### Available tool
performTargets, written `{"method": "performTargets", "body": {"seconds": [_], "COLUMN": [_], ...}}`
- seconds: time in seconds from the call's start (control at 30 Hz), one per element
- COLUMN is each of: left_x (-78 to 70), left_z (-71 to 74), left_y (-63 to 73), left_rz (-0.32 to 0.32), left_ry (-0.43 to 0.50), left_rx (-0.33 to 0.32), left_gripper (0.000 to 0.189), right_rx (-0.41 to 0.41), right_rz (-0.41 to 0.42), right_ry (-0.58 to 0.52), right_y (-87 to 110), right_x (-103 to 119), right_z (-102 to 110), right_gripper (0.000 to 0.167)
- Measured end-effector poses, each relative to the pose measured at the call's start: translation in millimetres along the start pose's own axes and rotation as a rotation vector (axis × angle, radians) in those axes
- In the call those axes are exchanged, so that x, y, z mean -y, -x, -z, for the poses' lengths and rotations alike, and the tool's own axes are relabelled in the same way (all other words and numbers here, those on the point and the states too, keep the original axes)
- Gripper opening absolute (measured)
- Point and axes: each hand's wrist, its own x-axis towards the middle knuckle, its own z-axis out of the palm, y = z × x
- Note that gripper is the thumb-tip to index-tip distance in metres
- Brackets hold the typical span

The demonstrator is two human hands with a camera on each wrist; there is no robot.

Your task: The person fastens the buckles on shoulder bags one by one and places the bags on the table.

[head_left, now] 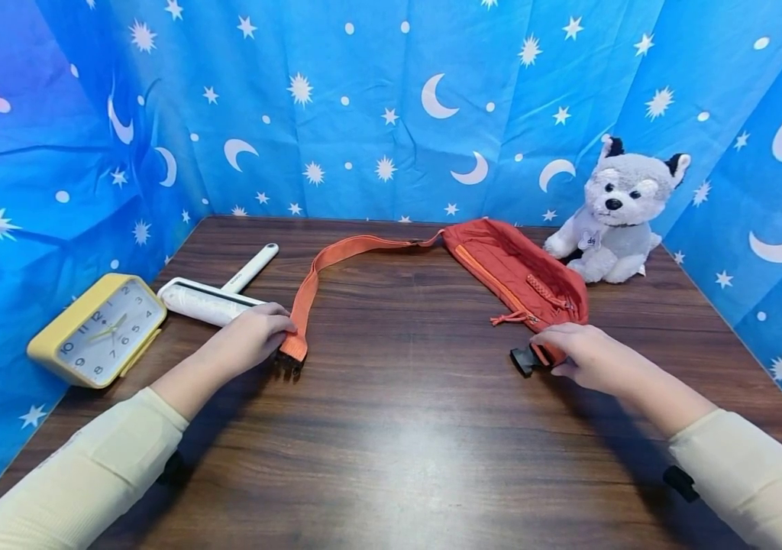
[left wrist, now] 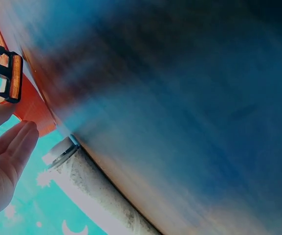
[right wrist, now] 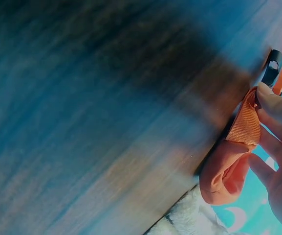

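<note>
A red-orange waist bag point(head_left: 511, 256) lies at the right of the table, its orange strap point(head_left: 304, 298) curving out to the left. My left hand point(head_left: 248, 336) pinches the strap's end, just behind a black pronged buckle half point(left wrist: 6, 73). With thumb and fingers, my right hand point(head_left: 590, 355) pinches the short webbing point(right wrist: 246, 122) at the bag's near end. The black socket half of the buckle point(head_left: 523, 360) sticks out past that thumb, pointing left. The two buckle halves are wide apart. An orange zipper runs along the bag, with a cord pull point(head_left: 511, 317).
A white lint roller point(head_left: 208, 300) lies just beyond my left hand, beside a yellow alarm clock point(head_left: 105, 328). At the back right sits a grey plush dog point(head_left: 614, 210) behind the bag. Blue star-and-moon cloth point(head_left: 377, 92) hangs around the brown wooden table point(head_left: 412, 412).
</note>
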Motion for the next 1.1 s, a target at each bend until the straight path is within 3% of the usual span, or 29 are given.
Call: {"method": "performTargets", "body": {"seconds": [0.2, 0.43, 0.6, 0.73, 0.93, 1.1], "left_x": [0.5, 1.8, 0.4, 1.0, 1.9, 2.3], "left_z": [1.6, 1.5, 4.1, 5.8, 5.7, 4.3], "left_y": [0.2, -4.9, -8.4, -13.6, -25.2, -35.4], "left_rz": [0.018, 0.049, 0.069, 0.047, 0.041, 0.034], "left_ry": [0.054, 0.078, 0.100, 0.126, 0.216, 0.257], "left_rx": [-0.003, 0.008, 0.042, 0.082, 0.172, 0.202], "left_gripper": [0.015, 0.012, 0.011, 0.009, 0.010, 0.009], "right_rx": [0.048, 0.006, -0.009, -0.012, -0.039, -0.044], "right_rz": [-0.036, 0.002, 0.011, 0.008, 0.028, 0.029], "right_ry": [-0.004, 0.007, 0.006, 0.002, 0.008, 0.005], "right_y": [-0.9, -0.5, -0.6, 0.1, 1.9, 2.2], "right_x": [1.1, -0.8, -1.9, -2.7, -3.8, -4.3], "right_z": [1.2, -0.7, -2.3, -3.6, -5.0, -5.9], "right_gripper": [0.045, 0.044, 0.044, 0.044, 0.044, 0.043]}}
